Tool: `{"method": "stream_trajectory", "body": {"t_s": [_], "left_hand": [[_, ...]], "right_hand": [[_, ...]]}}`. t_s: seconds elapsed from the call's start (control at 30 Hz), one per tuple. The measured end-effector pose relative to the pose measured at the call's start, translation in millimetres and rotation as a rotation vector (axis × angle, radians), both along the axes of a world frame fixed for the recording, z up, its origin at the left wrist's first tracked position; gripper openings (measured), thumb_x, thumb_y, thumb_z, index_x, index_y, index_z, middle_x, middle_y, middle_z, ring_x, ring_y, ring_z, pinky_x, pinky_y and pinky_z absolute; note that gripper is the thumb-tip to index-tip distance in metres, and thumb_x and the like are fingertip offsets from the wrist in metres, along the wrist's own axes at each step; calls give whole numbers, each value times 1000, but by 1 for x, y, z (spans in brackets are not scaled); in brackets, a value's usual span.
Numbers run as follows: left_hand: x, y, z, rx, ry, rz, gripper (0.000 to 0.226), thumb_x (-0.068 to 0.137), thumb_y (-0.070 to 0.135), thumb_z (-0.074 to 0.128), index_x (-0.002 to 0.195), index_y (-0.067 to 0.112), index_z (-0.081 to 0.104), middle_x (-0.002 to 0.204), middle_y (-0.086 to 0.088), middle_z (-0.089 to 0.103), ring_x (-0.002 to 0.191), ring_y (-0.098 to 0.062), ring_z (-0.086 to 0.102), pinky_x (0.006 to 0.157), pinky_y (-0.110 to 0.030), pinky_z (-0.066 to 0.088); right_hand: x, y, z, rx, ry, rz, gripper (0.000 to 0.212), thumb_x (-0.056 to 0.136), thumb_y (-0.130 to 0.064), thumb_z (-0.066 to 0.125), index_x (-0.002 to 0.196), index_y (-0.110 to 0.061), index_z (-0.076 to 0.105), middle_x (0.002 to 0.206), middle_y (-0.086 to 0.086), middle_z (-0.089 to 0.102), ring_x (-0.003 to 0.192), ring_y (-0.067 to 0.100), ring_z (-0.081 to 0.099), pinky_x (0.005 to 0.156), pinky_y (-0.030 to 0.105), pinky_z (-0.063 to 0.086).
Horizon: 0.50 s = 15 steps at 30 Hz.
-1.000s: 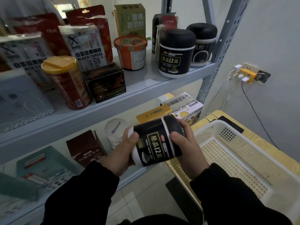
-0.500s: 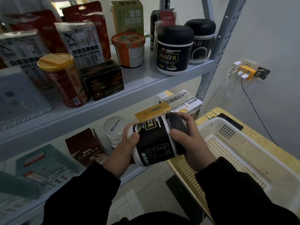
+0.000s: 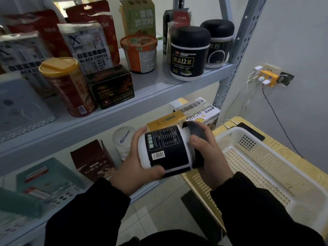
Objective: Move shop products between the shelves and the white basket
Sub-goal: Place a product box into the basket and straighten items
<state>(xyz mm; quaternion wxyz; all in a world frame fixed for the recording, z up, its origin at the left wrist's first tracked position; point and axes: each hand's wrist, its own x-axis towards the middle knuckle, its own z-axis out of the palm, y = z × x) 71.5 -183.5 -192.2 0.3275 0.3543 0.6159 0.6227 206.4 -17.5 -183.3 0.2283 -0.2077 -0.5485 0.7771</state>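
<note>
Fingers [image 3: 139,136] of the left hand [image 3: 132,162], curled round the white base end of a black jar [image 3: 166,148], thumb along its near side. Fingers [image 3: 204,127] of the right hand [image 3: 210,157], wrapped over the jar's black lid [image 3: 192,129], thumb pressed against the lid's near edge. Both hands, closed firmly on the one jar; black sleeves down to the wrists.

Held on its side in mid-air, lid toward three o'clock, base toward nine. Showed its back label upward: small print, a ruled table, a barcode. Hung in front of the lower shelf [image 3: 149,189] rather than on it.

From the jar, at three to four o'clock: the white basket [image 3: 257,162], perforated, lying on a yellow surface [image 3: 284,156], its near corner just beside the right hand. At one o'clock, on the upper shelf [image 3: 159,82]: a matching jar [image 3: 188,54] standing upright with gold lettering, and a second black-lidded jar [image 3: 218,43] just behind it. At twelve, an orange cup [image 3: 139,52]. At eleven, a black box [image 3: 110,86] and beside it a tall can with a yellow lid [image 3: 65,86]. Just behind the held jar on the lower shelf, a yellow box [image 3: 165,119] and a white carton [image 3: 200,110]. At nine o'clock, a white tub [image 3: 122,139] and a brown box [image 3: 94,158], near the left hand. At two o'clock on the wall, a socket with a yellow adapter [image 3: 268,77] and cables.
</note>
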Motion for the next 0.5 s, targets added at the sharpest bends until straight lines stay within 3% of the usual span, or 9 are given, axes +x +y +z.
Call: {"method": "stream_trajectory", "body": {"t_s": [0.07,0.13,0.2,0.27,0.33,0.43,0.5], "left_hand": [[3,-2,1,52,144,1,116,53,30,89,146,38,21,129,22,58,116,-10,66,82,-22,58],[4,-1,-2,119,49,37,104,55,26,81,143,35,28,121,22,63,113,-12,68,79,-25,59],[5,1,-4,160,-288,96,96,54,29,81,142,30,42,124,4,68,108,-22,71,76,-34,61],[8,1,-5,141,-574,143,79,58,42,83,133,27,60,124,-13,71,102,-35,73,67,-45,62],[9,-1,-4,58,-665,178,59,75,55,70,126,27,66,119,-19,73,90,-42,74,56,-46,60],[7,-3,-4,-23,-775,202,76,74,66,45,129,18,65,105,-25,72,77,-43,72,49,-42,56],[8,-4,-3,-29,-808,169,79,73,66,44,128,14,65,96,-26,71,71,-40,70,46,-39,54]], "right_hand": [[-1,-2,2,-22,-3,5,61,74,-32,72,133,-31,58,136,15,59,116,41,66,92,68,54],[-1,-4,3,25,-9,19,64,70,-38,74,132,-34,58,133,11,60,116,39,65,92,66,56],[-2,-4,8,91,0,10,69,65,-44,73,132,-34,59,129,8,59,112,30,66,86,52,61],[-3,1,11,79,61,-24,77,68,-42,72,140,-21,54,131,15,58,112,30,64,86,42,57],[-3,4,14,47,103,-45,86,74,-43,76,145,-5,45,132,27,53,116,37,56,88,48,48],[-1,4,16,50,130,-40,101,71,-57,81,146,-2,42,139,33,47,117,39,52,88,50,44],[0,1,17,64,143,-44,96,71,-49,81,147,-4,42,140,32,48,118,44,54,90,50,45]]}}
